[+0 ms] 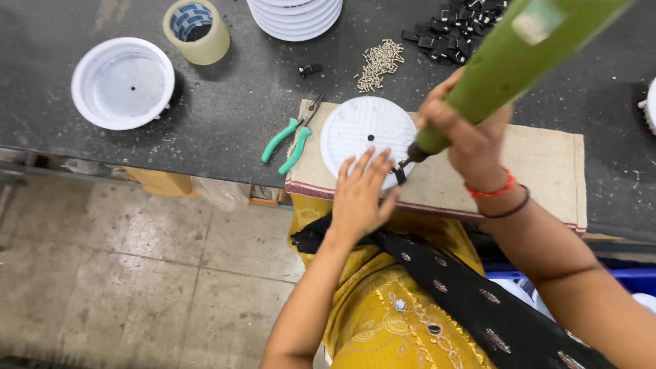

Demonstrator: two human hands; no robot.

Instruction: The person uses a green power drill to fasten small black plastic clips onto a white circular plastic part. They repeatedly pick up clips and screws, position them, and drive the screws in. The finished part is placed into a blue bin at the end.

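A white round plastic disc [362,130] lies on a beige cloth mat [540,171] at the bench's front edge. My left hand [361,195] rests flat on the disc's near edge, fingers spread, pressing it down. My right hand [468,133] grips a green powered screwdriver [519,58] that slants down from the upper right. Its dark tip [403,164] meets a small black clip at the disc's right rim, just beside my left fingers.
Teal-handled pliers [287,140] lie left of the disc. On the dark bench sit a white round housing [123,82], a tape roll [197,31], a stack of white discs [295,17], a heap of small screws [379,65], and black clips [461,27].
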